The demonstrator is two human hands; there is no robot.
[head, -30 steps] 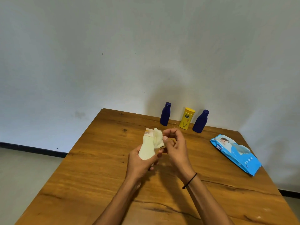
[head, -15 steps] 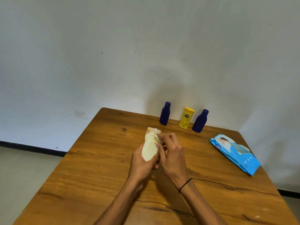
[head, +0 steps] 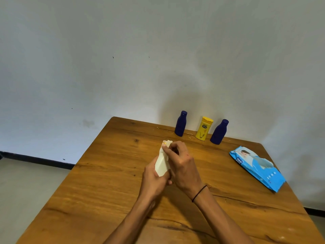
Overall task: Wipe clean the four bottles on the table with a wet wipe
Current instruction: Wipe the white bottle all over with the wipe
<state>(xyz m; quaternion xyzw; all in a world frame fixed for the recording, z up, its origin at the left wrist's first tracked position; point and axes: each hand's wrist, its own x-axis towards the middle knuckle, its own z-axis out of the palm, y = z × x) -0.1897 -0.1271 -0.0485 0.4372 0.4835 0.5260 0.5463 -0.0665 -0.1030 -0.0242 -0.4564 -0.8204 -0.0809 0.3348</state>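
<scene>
While held, cream bottle (head: 161, 166) between both hands.

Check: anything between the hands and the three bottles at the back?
Nothing visible. Bare table lies between the hands and the two blue bottles and yellow bottle. The left hand grips the white bottle; the right hand rubs it.

Soft, even daylight fills the room, neither dim nor harsh; a broad grey shadow spreads on the wall (head: 184, 95) behind the far bottles (head: 202, 128); the right corner sits darker; the wooden table (head: 98, 199) carries a mild sheen on its near left; edges bow from the wide lens; the hands look slightly soft.
</scene>
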